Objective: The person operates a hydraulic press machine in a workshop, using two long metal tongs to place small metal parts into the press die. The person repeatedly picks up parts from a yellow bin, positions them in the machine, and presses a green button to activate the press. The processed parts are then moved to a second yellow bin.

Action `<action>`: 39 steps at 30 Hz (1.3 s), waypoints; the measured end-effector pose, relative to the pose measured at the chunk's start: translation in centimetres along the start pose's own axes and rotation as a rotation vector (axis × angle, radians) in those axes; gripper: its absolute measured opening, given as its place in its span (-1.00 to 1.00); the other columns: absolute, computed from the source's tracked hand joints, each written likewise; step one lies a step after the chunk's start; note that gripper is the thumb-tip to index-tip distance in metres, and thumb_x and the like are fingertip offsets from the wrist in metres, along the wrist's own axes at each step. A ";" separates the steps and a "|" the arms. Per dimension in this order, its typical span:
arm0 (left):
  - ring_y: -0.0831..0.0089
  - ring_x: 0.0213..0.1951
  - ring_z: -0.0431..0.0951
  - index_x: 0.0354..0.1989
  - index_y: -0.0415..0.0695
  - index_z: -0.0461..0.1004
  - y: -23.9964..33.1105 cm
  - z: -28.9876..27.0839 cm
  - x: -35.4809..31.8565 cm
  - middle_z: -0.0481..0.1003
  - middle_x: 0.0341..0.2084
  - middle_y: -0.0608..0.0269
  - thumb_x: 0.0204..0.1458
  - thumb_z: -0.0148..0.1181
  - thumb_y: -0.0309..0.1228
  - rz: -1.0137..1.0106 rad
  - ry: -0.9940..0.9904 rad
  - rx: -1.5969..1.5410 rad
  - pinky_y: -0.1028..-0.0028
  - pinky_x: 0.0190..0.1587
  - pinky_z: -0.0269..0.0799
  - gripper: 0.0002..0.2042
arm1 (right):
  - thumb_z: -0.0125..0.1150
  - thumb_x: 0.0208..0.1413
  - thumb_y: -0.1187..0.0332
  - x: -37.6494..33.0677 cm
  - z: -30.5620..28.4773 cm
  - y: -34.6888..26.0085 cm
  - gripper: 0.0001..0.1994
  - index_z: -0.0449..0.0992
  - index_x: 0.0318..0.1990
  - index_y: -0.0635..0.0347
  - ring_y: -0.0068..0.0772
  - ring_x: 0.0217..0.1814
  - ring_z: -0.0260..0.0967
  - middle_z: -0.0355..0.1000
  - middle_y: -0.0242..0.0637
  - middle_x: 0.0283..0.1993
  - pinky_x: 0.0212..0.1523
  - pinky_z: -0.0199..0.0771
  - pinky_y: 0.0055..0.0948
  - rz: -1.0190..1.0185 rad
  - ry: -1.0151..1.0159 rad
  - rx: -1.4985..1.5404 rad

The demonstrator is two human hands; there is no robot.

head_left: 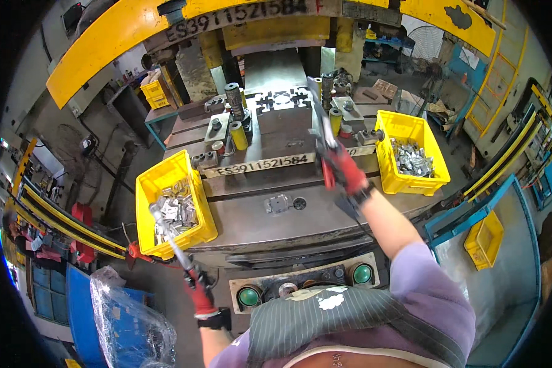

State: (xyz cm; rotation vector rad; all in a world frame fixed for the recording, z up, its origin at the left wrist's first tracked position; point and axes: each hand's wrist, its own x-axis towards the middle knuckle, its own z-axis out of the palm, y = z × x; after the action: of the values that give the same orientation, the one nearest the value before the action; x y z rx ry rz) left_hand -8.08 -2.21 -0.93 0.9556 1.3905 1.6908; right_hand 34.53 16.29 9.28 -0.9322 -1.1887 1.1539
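Note:
My left hand (199, 291), in a red and black glove, is closed round the lower end of a long silver rod tool (173, 241). The rod's thicker tip reaches over the left yellow bin (209, 211), above a heap of small metal parts (181, 210). My right hand (348, 170), gloved in red, grips a long metal tool (326, 119) with a red handle part below. That tool points away from me, beside the press die's posts; its exact kind is unclear. At the back of the die lies a bright cut-out metal plate (282, 99).
Another yellow bin (438, 182) of small metal parts stands at the right of the press bed (245, 211). Dark and yellow posts (238, 136) rise from the die. A control panel with green buttons (248, 297) sits before me. A yellow press beam (116, 46) arches overhead.

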 end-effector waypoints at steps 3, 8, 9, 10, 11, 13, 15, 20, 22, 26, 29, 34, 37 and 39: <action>0.72 -0.61 0.21 -0.08 -0.14 0.29 -3.9 -6.5 -1.2 0.30 -0.54 0.48 0.10 -0.03 -0.32 0.120 0.255 0.238 0.65 -0.65 0.13 -0.74 | 0.05 0.03 0.44 -10.5 -5.9 2.6 -0.65 0.28 0.01 0.21 -0.54 -0.32 0.31 0.38 -0.39 -0.32 -0.25 0.35 -0.46 0.358 -0.198 -0.191; 0.63 -0.61 0.27 -0.08 -0.09 0.33 -9.9 -11.8 -6.7 0.41 -0.43 0.39 0.07 -0.01 -0.34 -0.264 0.429 0.095 0.58 -0.66 0.24 -0.75 | 0.17 -0.06 0.41 -31.0 -9.3 9.3 -0.76 0.40 -0.22 0.31 -0.53 -0.34 0.28 0.39 -0.37 -0.36 -0.30 0.31 -0.50 0.382 0.647 -0.269; 0.62 -0.62 0.28 -0.07 -0.08 0.33 -10.8 -11.9 -7.1 0.40 -0.44 0.38 0.06 0.00 -0.36 -0.387 0.377 0.044 0.58 -0.66 0.24 -0.75 | 0.23 -0.10 0.42 -34.8 -11.1 11.9 -0.65 0.37 -0.12 0.31 -0.51 -0.28 0.31 0.40 -0.32 -0.31 -0.25 0.31 -0.52 0.543 0.782 -0.324; 0.60 -0.63 0.29 -0.07 -0.06 0.33 -12.1 -12.5 -8.1 0.40 -0.45 0.38 0.06 0.00 -0.38 -0.506 0.340 -0.001 0.58 -0.66 0.24 -0.75 | 0.28 -0.14 0.39 -35.9 -10.0 11.2 -0.58 0.34 -0.08 0.31 -0.50 -0.27 0.33 0.41 -0.29 -0.28 -0.27 0.33 -0.52 0.387 0.814 -0.358; 0.57 -0.67 0.27 -0.12 -0.04 0.35 -14.9 -13.8 -8.5 0.38 -0.50 0.37 -0.01 0.07 -0.41 -0.568 0.303 -0.022 0.55 -0.66 0.25 -0.75 | 0.30 -0.16 0.37 -36.5 -10.3 11.6 -0.55 0.34 -0.08 0.31 -0.50 -0.28 0.34 0.41 -0.28 -0.28 -0.28 0.33 -0.51 0.478 0.784 -0.441; 0.51 -0.59 0.31 -0.20 -0.11 0.35 -16.0 -12.4 -7.0 0.38 -0.45 0.31 -0.05 0.11 -0.41 -0.630 -0.004 0.123 0.51 -0.60 0.30 -0.78 | 0.34 -0.18 0.33 -37.8 -11.8 14.0 -0.51 0.32 -0.07 0.30 -0.49 -0.29 0.34 0.41 -0.27 -0.26 -0.30 0.33 -0.50 0.658 0.760 -0.611; 0.45 -0.51 0.35 -0.29 -0.18 0.34 -16.1 -9.4 -5.8 0.38 -0.39 0.26 -0.09 0.15 -0.41 -0.683 -0.311 0.255 0.47 -0.53 0.34 -0.79 | 0.29 -0.17 0.34 -40.9 -16.8 21.9 -0.53 0.31 -0.06 0.26 -0.42 -0.37 0.36 0.41 -0.23 -0.33 -0.37 0.36 -0.43 0.742 0.466 -0.470; 0.44 -0.56 0.42 -0.45 -0.25 0.37 -23.8 -12.7 -5.7 0.42 -0.55 0.26 -0.29 0.34 -0.38 -0.536 -0.274 0.456 0.42 -0.57 0.34 -0.71 | 0.31 -0.20 0.38 -37.3 -17.5 27.4 -0.58 0.33 -0.14 0.23 -0.32 -0.39 0.34 0.38 -0.20 -0.39 -0.42 0.36 -0.33 0.903 0.475 -0.098; 0.44 -0.63 0.40 -0.40 -0.25 0.38 -19.6 -7.6 -4.0 0.43 -0.60 0.26 -0.32 0.37 -0.38 -0.637 -0.367 0.490 0.41 -0.62 0.33 -0.67 | 0.39 -0.30 0.40 -37.3 -16.6 26.0 -0.51 0.31 -0.15 0.27 -0.23 -0.26 0.37 0.41 -0.15 -0.30 -0.31 0.39 -0.26 0.774 0.548 -0.392; 0.43 -0.66 0.41 -0.34 -0.28 0.40 -19.0 -7.8 -4.5 0.47 -0.56 0.20 -0.36 0.40 -0.39 -0.744 -0.318 0.526 0.40 -0.67 0.31 -0.61 | 0.36 -0.27 0.42 -38.1 -17.8 28.8 -0.61 0.29 -0.27 0.21 -0.27 -0.46 0.31 0.34 -0.20 -0.47 -0.48 0.29 -0.30 0.942 0.583 -0.256; 0.44 -0.63 0.42 -0.35 -0.27 0.41 -18.6 -7.0 -4.7 0.46 -0.57 0.18 -0.37 0.40 -0.41 -0.774 -0.246 0.542 0.41 -0.65 0.33 -0.62 | 0.35 -0.23 0.43 -38.4 -19.3 30.4 -0.74 0.30 -0.47 0.09 -0.40 -0.83 0.14 0.20 -0.35 -0.78 -0.83 0.04 -0.42 0.898 0.586 -0.237; 0.35 -0.57 0.45 -0.27 -0.37 0.26 -21.5 -9.3 -3.9 0.44 -0.51 0.10 -0.39 0.42 -0.35 -0.627 -0.365 0.798 0.40 -0.54 0.38 -0.46 | 0.36 -0.24 0.46 -37.4 -16.0 25.4 -0.62 0.26 -0.28 0.04 -0.43 -0.83 0.14 0.19 -0.36 -0.77 -0.86 0.03 -0.38 0.766 0.665 -0.037; 0.33 -0.56 0.45 -0.25 -0.37 0.25 -20.9 -9.2 -4.4 0.44 -0.51 0.10 -0.38 0.41 -0.34 -0.848 -0.318 0.470 0.39 -0.52 0.39 -0.44 | 0.35 -0.24 0.47 -38.7 -18.7 29.4 -0.59 0.25 -0.24 0.05 -0.42 -0.82 0.16 0.22 -0.35 -0.74 -0.86 0.06 -0.38 0.727 0.571 -0.286; 0.36 -0.57 0.45 -0.26 -0.36 0.26 -19.6 -8.1 -4.6 0.45 -0.52 0.10 -0.38 0.41 -0.35 -0.768 -0.258 0.520 0.40 -0.59 0.36 -0.46 | 0.34 -0.24 0.49 -38.5 -18.4 29.2 -0.59 0.25 -0.24 0.06 -0.41 -0.81 0.17 0.23 -0.35 -0.72 -0.86 0.07 -0.39 0.712 0.543 -0.285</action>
State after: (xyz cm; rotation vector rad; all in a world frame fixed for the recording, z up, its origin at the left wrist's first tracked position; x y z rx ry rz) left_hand -11.61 -7.02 -21.82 0.7207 1.7474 0.6318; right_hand 48.01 -15.05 -29.56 -1.8466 -0.5808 1.1632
